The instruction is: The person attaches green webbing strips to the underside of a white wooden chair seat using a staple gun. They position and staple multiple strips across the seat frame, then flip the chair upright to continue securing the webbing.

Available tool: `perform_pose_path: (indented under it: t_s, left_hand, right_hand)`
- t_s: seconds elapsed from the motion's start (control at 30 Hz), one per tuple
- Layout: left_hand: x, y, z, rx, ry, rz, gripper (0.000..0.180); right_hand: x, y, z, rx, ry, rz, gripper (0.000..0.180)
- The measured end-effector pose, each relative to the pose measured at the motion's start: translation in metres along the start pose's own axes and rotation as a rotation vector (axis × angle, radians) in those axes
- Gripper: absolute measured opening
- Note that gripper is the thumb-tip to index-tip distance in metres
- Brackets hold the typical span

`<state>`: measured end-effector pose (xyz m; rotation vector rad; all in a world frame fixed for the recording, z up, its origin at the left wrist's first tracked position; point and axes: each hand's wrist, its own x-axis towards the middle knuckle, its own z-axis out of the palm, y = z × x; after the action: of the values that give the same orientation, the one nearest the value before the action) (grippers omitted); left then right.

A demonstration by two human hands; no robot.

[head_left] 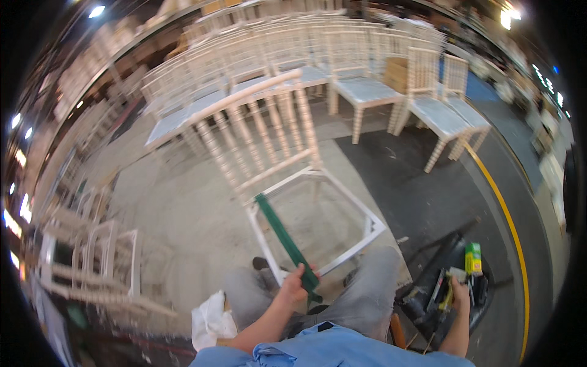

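In front of my knees stands a pale wooden chair frame (358, 249) with a spindle back and an open seat. A long green strip (278, 229) lies slanted across its left seat rail. My left hand (296, 282) is closed around the strip's near end. My right hand (460, 296) reaches over a black stool-like surface (449, 260) at the right, which bears several small tools. Its fingers are curled among the tools, next to a yellow-handled thing (447, 301); exactly what they grip is hard to make out. A green and yellow box (473, 259) stands just beyond.
Rows of finished-looking pale chairs (367, 92) with covered seats fill the far side. More chair frames (92, 269) lie at the left. A white cloth or bag (212, 321) is beside my left thigh. A yellow floor line (504, 214) curves along the right.
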<state>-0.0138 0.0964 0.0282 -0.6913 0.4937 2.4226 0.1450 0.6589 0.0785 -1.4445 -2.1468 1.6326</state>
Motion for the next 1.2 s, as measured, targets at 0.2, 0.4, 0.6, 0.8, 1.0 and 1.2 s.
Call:
perform_pose_path:
  t_s: [0.2, 0.4, 0.6, 0.8, 1.0, 1.2]
  left_hand:
    - [-0.039, -0.049, -0.03, 0.216, 0.354, -0.141, 0.043]
    - [-0.01, -0.05, -0.026, 0.193, 0.346, 0.037, 0.037]
    - [0.008, -0.046, -0.021, 0.217, 0.313, 0.134, 0.035]
    - [0.011, -0.014, -0.037, 0.326, 0.295, 0.196, 0.039]
    - [-0.001, -0.05, -0.042, 0.497, 0.274, 0.078, 0.035]
    - [-0.012, -0.064, -0.03, 0.538, 0.436, -0.114, 0.032]
  right_hand:
    - [-0.034, -0.052, 0.004, -0.755, 0.279, -0.532, 0.036]
    - [-0.073, -0.108, 0.05, -0.433, 0.01, -0.805, 0.029]
    - [-0.092, -0.143, 0.116, -0.27, -0.255, -0.83, 0.023]
    - [-0.142, -0.169, 0.298, -0.363, -1.02, -0.664, 0.027]
    - [-0.152, -0.119, 0.414, -0.926, -1.427, -0.142, 0.038]
    - [-0.141, -0.061, 0.449, -0.652, -1.376, -0.066, 0.041]
